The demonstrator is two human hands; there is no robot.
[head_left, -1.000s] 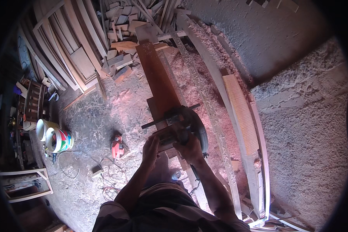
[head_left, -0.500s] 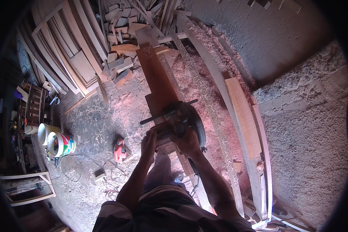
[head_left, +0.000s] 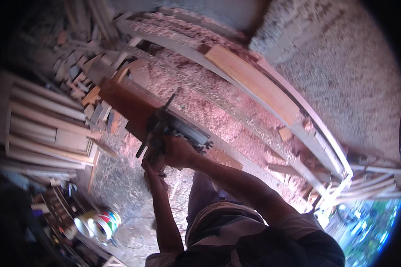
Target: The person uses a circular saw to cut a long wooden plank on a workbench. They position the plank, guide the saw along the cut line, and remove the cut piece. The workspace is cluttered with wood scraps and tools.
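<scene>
A dark handheld power tool [head_left: 173, 127], with a rounded body and a long thin crossbar, rests over the near end of a reddish-brown board [head_left: 127, 100]. Its exact kind is hard to tell in the shade and blur. My right hand [head_left: 178, 151] is wrapped round the tool from above. Pressed close at the tool's near left side, my left hand [head_left: 153, 165] grips it low down, its fingers partly hidden. The board runs away from me to the far left on a long pale beam [head_left: 140, 91]. The tool's underside is out of sight.
Long curved timbers [head_left: 254, 95] stretch along the right, with pinkish shavings between them. A pale plank [head_left: 249, 80] lies on one. Wood offcuts [head_left: 91, 95] are heaped at the far left, near stacked wooden frames [head_left: 49, 122]. Buckets [head_left: 103, 224] stand at lower left.
The view has swung to the right, so the scene appears turned anticlockwise. Both hands remain on the power tool, which still sits over the board. The red tool on the floor no longer shows.
</scene>
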